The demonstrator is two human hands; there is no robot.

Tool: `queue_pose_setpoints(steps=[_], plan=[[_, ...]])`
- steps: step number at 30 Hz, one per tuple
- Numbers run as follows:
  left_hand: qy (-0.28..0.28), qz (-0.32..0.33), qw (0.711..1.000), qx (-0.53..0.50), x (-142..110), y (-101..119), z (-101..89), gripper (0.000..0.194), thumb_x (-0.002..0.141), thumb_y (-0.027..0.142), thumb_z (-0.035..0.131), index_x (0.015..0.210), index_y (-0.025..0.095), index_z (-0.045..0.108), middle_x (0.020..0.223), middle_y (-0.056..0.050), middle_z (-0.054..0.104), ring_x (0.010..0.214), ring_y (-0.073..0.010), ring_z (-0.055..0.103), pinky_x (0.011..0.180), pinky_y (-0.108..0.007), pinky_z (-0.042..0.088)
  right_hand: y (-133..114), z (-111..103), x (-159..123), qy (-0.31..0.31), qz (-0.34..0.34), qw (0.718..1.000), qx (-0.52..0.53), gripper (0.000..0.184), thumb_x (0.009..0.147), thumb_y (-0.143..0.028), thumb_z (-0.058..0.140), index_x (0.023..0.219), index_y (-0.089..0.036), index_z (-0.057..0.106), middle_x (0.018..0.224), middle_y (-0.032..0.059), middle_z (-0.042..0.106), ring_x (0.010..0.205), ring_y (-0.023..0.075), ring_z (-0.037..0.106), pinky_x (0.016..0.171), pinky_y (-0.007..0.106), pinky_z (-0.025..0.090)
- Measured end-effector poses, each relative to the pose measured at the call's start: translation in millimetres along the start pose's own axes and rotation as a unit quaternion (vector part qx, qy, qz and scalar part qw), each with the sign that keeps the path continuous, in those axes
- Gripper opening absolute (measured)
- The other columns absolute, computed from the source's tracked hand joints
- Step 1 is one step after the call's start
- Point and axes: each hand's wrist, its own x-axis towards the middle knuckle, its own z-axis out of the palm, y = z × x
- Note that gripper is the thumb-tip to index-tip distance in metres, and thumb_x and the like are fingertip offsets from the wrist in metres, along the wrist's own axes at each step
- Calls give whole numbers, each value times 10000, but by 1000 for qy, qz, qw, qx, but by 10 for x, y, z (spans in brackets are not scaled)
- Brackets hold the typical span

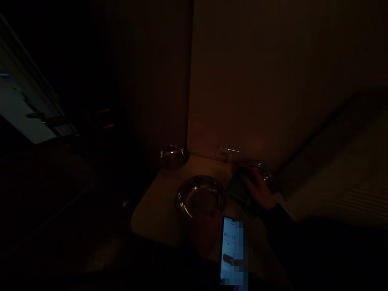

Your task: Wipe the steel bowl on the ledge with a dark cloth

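Observation:
The picture is very dark. My right hand (261, 190) comes in from the right, its fingers closed over a dark green, cloth-like thing (239, 188) whose kind I cannot make out. This thing lies between two shiny metal bowls. The larger bowl (200, 196) stands in the middle of the small table, and what is in it does not show. My left hand (206, 230) is a dim shape at the near rim of that bowl, its fingers lost in shadow. Close to it is a lit phone (228, 246) showing a timer, partly covered by a blurred patch.
The pale small table (151, 214) has rounded corners and stands against a wall. A metal bowl (172, 157) sits at its back left corner, another bowl (257, 166) at the back right. A wall socket (226, 153) is behind the table. A lit opening (24, 105) shows at far left.

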Motion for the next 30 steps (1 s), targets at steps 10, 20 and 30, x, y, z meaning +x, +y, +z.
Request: queue_pose_setpoints(steps=[10,20,30], plan=[[185,4,966,-183,-162,-278,331,335,801,414,492,1014,187,617,1009,-115,643,952,-249,587,824,-373,462,-249,327,-73,-102,-131,953,-252,454,790,-236,423,1235,-148,411,1134,133,519,1013,247,517,832,376,433],[102,-220,818,-521,-53,-1073,245,423,811,333,456,1184,151,534,1176,-113,591,1079,-230,546,915,-348,414,-227,1220,-171,-306,-132,827,-453,331,850,-196,426,1170,-188,513,1163,168,474,1041,268,480,762,362,449],[140,-230,817,-510,3,-972,277,409,833,274,393,1173,107,547,1178,-127,585,1078,-237,541,933,-360,396,-54,1115,-423,-480,-239,816,-214,346,800,-148,489,1113,-251,594,1196,52,541,1120,184,471,954,311,361]])
